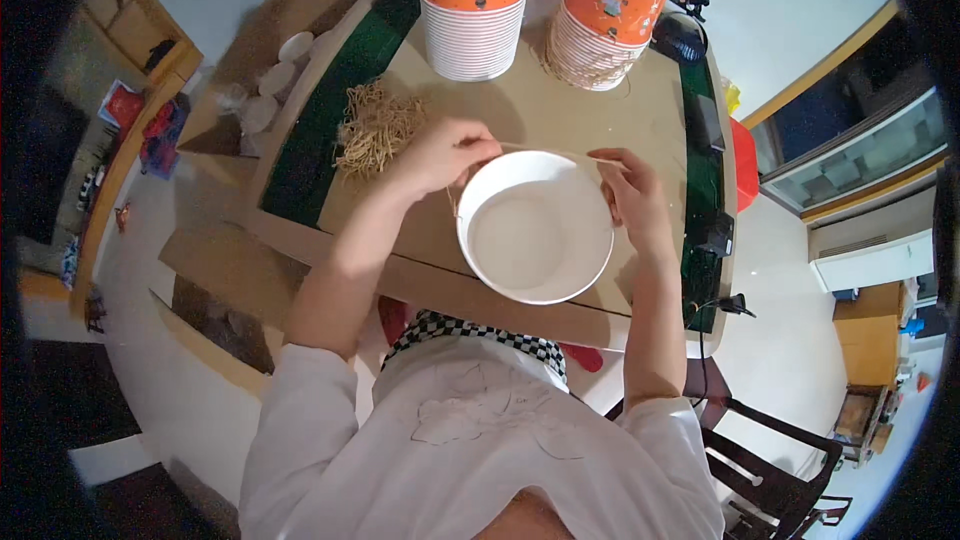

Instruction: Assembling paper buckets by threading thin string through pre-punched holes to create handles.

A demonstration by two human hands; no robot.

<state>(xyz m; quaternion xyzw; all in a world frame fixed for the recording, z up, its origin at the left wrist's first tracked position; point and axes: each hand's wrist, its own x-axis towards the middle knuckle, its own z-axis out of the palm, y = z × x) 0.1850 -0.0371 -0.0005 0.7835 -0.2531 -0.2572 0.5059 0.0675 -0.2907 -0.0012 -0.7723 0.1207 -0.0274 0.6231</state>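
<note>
A round white paper tub (520,240) stands near the table's front edge, its mouth facing up and its inside bare. Behind its far rim a thin tan paper cord (545,147) runs between my two hands. My left hand (450,155) is closed with the cord pinched at the fingertips, beside the tub's far left rim. A loose end of the cord hangs down the tub's left side. My right hand (637,202) pinches the cord at the far right of the rim, its lower fingers close to the tub's side. A heap of similar cords (378,125) lies left of the tub.
Two tall stacks of orange printed tubs (474,20) (605,25) stand at the table's far side. Along the right edge are black adapters (714,234) and a dark cable. Open cardboard boxes (225,265) stand left on the floor; a dark chair (770,450) is at the right.
</note>
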